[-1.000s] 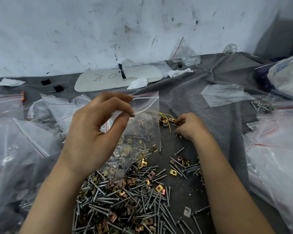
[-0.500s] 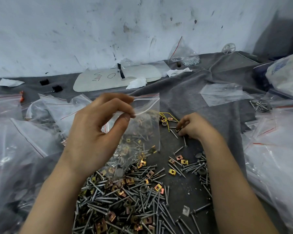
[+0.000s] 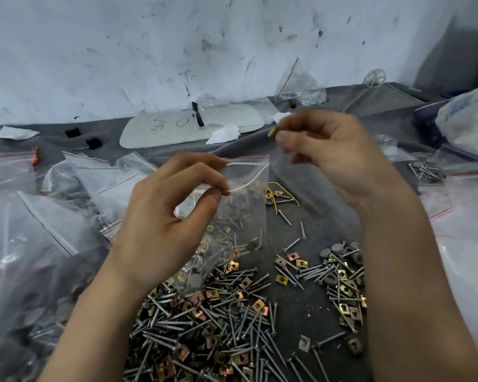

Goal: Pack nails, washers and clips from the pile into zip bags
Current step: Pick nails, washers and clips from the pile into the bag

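My left hand (image 3: pixel 160 224) pinches the open mouth of a clear zip bag (image 3: pixel 240 205) that hangs over the pile; the bag holds a few nails, clips and a washer near its bottom. Just above and right of the bag's mouth, my right hand (image 3: pixel 331 161) is raised and pinches a small brass clip (image 3: pixel 272 132) between thumb and fingertips. The pile of nails, brass clips and grey washers (image 3: pixel 232 321) spreads over the grey cloth (image 3: pixel 309 186) below both hands.
Filled and empty zip bags (image 3: pixel 39 221) crowd the left side, and more bags (image 3: pixel 464 244) lie on the right. A white board (image 3: pixel 188 125) and crumpled tissue (image 3: pixel 224 133) sit by the wall. A bag of small metal parts (image 3: pixel 301 89) stands behind.
My right hand has lifted from the cloth with a brass clip and moved up to beside the bag's mouth. My left hand keeps holding the bag in place.
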A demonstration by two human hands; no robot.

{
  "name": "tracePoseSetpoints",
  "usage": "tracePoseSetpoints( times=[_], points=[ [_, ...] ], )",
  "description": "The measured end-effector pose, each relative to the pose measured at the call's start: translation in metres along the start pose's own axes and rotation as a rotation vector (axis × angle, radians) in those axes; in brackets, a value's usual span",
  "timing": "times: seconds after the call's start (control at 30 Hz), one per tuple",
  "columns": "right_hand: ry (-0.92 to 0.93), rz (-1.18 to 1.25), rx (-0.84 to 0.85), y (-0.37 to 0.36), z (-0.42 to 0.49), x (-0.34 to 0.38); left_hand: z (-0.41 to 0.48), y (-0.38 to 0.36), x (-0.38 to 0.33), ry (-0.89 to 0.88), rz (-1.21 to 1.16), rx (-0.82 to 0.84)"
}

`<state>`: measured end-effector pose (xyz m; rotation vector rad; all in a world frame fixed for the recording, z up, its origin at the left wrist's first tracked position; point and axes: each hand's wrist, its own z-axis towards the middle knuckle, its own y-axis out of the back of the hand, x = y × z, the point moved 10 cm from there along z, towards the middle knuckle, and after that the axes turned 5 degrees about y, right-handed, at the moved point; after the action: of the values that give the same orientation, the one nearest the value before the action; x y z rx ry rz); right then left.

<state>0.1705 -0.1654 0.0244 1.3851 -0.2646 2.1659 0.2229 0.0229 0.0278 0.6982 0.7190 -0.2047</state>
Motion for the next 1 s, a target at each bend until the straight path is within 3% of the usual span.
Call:
tracePoseSetpoints(
  times=[0.1,0.23,0.4,0.47,0.57,0.63,0.83,1.0],
  points=[
    [0.099,-0.067,0.129,-0.029,-0.008,0.038,0.0,-0.001,-0.004,-0.021,0.01,0.002],
    [0.056,-0.279,0.198,-0.043,-0.012,0.037,-0.001,0.0,-0.008,-0.041,0.007,-0.003],
    [0.021,-0.26,-0.012,-0.007,-0.006,0.027,0.0,0.008,-0.002,-0.005,-0.007,-0.041],
    [-0.158,-0.424,0.032,0.003,-0.009,-0.004,0.0,0.011,0.001,0.015,-0.02,-0.052],
    [-0.577,-0.622,0.387,-0.004,-0.039,-0.063,0.0,0.014,0.002,0.024,-0.018,-0.065],
    [-0.663,-0.695,0.459,-0.006,-0.05,-0.078,0.0,0.015,0.002,0.027,-0.027,-0.063],
    [-0.52,-1.143,0.613,-0.03,-0.063,-0.099,-0.001,0.015,-0.007,-0.002,-0.038,-0.059],
    [-0.41,-1.181,0.597,-0.033,-0.076,-0.112,-0.002,0.02,-0.016,-0.037,-0.077,-0.056]
  ],
)
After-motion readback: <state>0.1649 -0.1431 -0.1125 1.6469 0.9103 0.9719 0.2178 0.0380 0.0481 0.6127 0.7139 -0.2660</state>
